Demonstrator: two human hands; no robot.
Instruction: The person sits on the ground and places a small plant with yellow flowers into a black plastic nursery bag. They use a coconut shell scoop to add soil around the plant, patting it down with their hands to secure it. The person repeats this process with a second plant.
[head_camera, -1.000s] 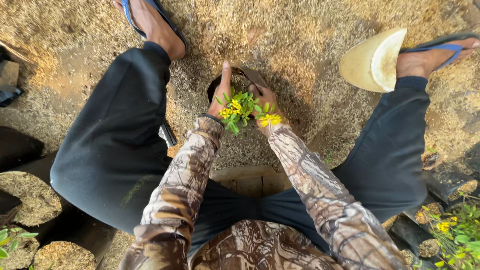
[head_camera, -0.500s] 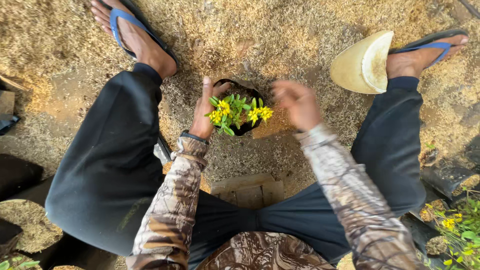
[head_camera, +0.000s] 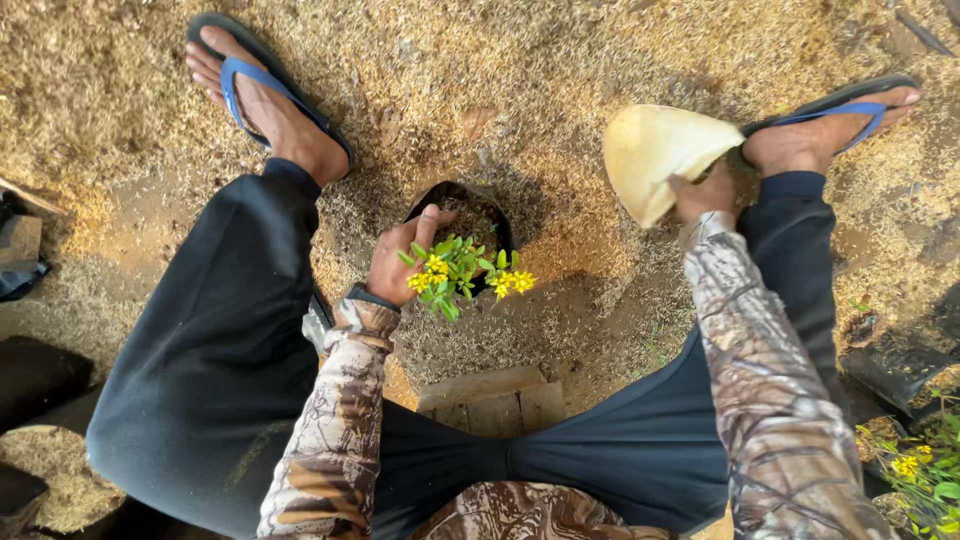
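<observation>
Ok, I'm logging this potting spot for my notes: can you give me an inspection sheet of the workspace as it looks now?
Surface: ground covered in dry husk litter.
Job's things: black grow bag with a yellow-flowered seedling; pale curved scoop.
Clutter: wooden seat between the legs; flowering plant at right edge.
Hands: left hand steadies the seedling; right hand grips the scoop.
Cables: nothing seen.
Surroundings: blue-strapped sandals on both feet.

Long camouflage sleeves (head_camera: 335, 420) in brown, grey and cream, with dark cuffs, cover both arms. Black trousers (head_camera: 215, 340) clothe the legs. Dark flip-flops (head_camera: 262, 85) with blue straps, seemingly rubber, on bare feet.
</observation>
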